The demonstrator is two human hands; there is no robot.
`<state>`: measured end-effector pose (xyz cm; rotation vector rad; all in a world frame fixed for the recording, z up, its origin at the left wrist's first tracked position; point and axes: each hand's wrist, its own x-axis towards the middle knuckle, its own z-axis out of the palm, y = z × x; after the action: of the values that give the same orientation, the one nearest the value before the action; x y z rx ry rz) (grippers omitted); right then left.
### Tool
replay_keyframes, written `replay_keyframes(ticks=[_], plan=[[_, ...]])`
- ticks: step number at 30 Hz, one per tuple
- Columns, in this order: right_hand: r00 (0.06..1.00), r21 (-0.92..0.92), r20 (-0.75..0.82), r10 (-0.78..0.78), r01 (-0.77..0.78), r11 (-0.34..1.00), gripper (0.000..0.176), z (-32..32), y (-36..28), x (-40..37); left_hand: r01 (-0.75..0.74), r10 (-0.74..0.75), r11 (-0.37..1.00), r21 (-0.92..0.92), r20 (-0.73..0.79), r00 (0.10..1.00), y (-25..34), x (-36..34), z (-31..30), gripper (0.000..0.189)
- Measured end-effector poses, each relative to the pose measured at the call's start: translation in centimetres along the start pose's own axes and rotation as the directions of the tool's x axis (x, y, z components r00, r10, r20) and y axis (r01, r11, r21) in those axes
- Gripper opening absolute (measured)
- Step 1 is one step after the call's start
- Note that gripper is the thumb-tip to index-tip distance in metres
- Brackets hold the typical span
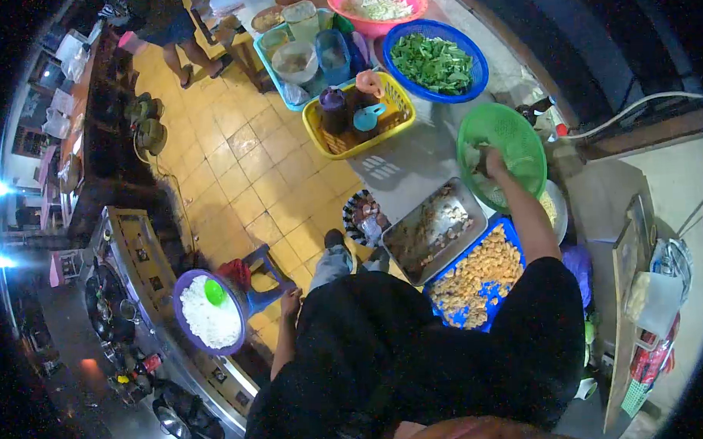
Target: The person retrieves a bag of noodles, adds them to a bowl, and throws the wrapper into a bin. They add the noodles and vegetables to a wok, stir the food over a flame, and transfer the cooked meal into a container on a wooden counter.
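Note:
My right hand (490, 163) reaches down inside a green colander (522, 128) at the upper right. Its fingers look bent around something small that I cannot make out, beside pale contents at the bottom. On the other side of my body, my left hand (291, 302) hangs low beside a blue stool (267, 284), its fingers curled with nothing visible in them. Between me and the colander lie a metal tray (426, 236) with a few scattered pieces and a blue tray (457, 312) covered in orange-brown fried pieces.
A blue basket of chopped greens (437, 64), a pink basin (379, 3) and a yellow basket (347, 148) stand farther along the table. White rice fills a purple basin (187, 337) at left, beside the stove counter (132, 250). Another person's legs (183, 59) are at the far end.

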<state>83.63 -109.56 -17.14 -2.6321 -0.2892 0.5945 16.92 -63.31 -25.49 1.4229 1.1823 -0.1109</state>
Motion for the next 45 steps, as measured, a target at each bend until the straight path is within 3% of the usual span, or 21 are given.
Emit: replay_keyframes(ticks=[1, 2, 4, 6, 7, 9, 12, 14, 16, 19, 24, 26, 28, 30, 32, 33, 36, 38, 40, 42, 45], plan=[[0.986, -0.575, -0.168, 0.002, -0.1, 0.812, 0.034, -3.3, -5.6, -4.5, -0.051, 0.045, 0.988, 0.146, 0.046, 0.998, 2.1, -1.3, -0.5, 0.039], [0.986, -0.586, -0.167, 0.004, -0.102, 0.804, 0.034, -6.4, -8.8, -6.6, -0.029, 0.026, 0.994, 0.103, 0.026, 0.999, 2.0, -1.6, -0.1, 0.038], [0.991, -0.515, 0.089, -0.104, 0.135, 0.846, 0.038, -9.6, -11.9, -8.8, 0.003, -0.003, 0.999, 0.053, 0.011, 1.0, 0.6, -1.6, 0.2, 0.037], [0.983, -0.57, 0.141, -0.113, 0.174, 0.803, 0.056, -10.8, -11.4, -8.5, -0.086, 0.046, 0.976, 0.201, 0.194, 0.98, -1.6, -0.6, -0.9, 0.037], [0.975, -0.374, 0.218, 0.046, 0.04, 0.927, 0.068, -12.8, -14.0, -10.4, -0.051, 0.044, 0.998, 0.041, 0.152, 0.987, -5.7, 0.6, -0.9, 0.039], [0.928, -0.17, 0.326, 0.182, -0.132, 0.977, 0.083, -15.7, -16.4, -12.9, -0.041, 0.031, 0.995, 0.09, 0.109, 0.994, -7.4, 0.6, -1.3, 0.04], [0.881, -0.104, 0.467, 0.073, -0.027, 0.994, 0.103, -16.6, -16.9, -13.5, -0.018, 0.01, 0.992, 0.124, 0.06, 0.998, -7.9, 0.1, -2.1, 0.042], [0.928, -0.261, 0.366, 0.072, 0.028, 0.965, 0.105, -14.2, -15.1, -12.4, -0.003, -0.004, 0.994, 0.108, 0.061, 0.998, -7.1, -0.7, -2.2, 0.043], [0.966, -0.312, 0.258, 0.023, 0.061, 0.948, 0.098, -7.8, -7.7, -8.1, -0.092, 0.094, 0.921, 0.379, 0.012, 0.995, -3.7, -2.7, -1.9, 0.042], [0.994, -0.112, 0.086, -0.074, 0.084, 0.99, 0.089, 2.9, 5.1, 0.8, -0.053, 0.047, 0.982, 0.183, 0.041, 0.998, 0.4, -4.7, -1.2, 0.039], [0.998, -0.582, 0.005, -0.062, 0.054, 0.811, 0.055, -4.9, -5.2, -6.3, -0.085, 0.088, 0.996, -0.035, 0.09, 0.992, -3.0, -0.6, -1.6, 0.036], [0.997, -0.454, -0.068, -0.029, -0.006, 0.891, 0.058, -8.6, -7.1, -9.2, -0.009, 0.014, 0.999, -0.046, 0.106, 0.994, -1.4, -0.4, -1.6, 0.035], [0.887, -0.18, -0.437, -0.147, 0.074, 0.981, 0.052, -11.0, -7.4, -11.6, 0.021, -0.013, 0.996, -0.082, 0.1, 0.995, 1.1, 0.3, -0.8, 0.036], [0.885, -0.141, -0.449, -0.123, 0.065, 0.988, 0.052, -13.5, -9.3, -14.6, -0.177, 0.144, 0.956, 0.236, 0.15, 0.978, 6.9, -0.6, -0.1, 0.036], [0.879, -0.101, -0.466, -0.106, 0.066, 0.993, 0.052, -14.1, -10.1, -15.5, -0.087, 0.061, 0.98, 0.179, 0.145, 0.988, 12.1, 0.4, 2.1, 0.037], [0.874, -0.017, -0.481, -0.07, 0.07, 0.997, 0.053, -14.0, -10.0, -15.6, -0.3, 0.234, 0.839, 0.454, 0.198, 0.952, 15.0, 1.2, 3.4, 0.042], [0.86, 0.158, -0.502, -0.09, 0.193, 0.968, 0.046, -13.8, -10.0, -16.5, -0.433, 0.355, 0.884, 0.178, 0.346, 0.868, 25.1, 0.1, 9.3, 0.044], [0.806, 0.666, -0.558, 0.198, 0.293, 0.686, 0.037, -13.8, -11.6, -17.8, -0.552, 0.464, 0.833, 0.026, 0.511, 0.724, 33.0, -3.4, 13.6, 0.042], [0.745, 0.576, -0.647, 0.159, 0.342, 0.743, 0.034, -14.4, -12.0, -18.8, -0.631, 0.512, 0.774, -0.051, 0.636, 0.578, 38.2, -5.2, 18.4, 0.038], [0.768, 0.7, -0.614, 0.185, 0.42, 0.578, 0.035, -15.2, -13.1, -20.3, -0.715, 0.549, 0.691, -0.109, 0.723, 0.42, 42.5, -7.1, 23.0, 0.035], [0.693, 0.695, -0.665, 0.279, 0.438, 0.569, 0.036, -16.2, -13.0, -20.2, -0.715, 0.622, 0.619, -0.324, 0.759, 0.194, 46.0, -9.7, 30.7, 0.041]])
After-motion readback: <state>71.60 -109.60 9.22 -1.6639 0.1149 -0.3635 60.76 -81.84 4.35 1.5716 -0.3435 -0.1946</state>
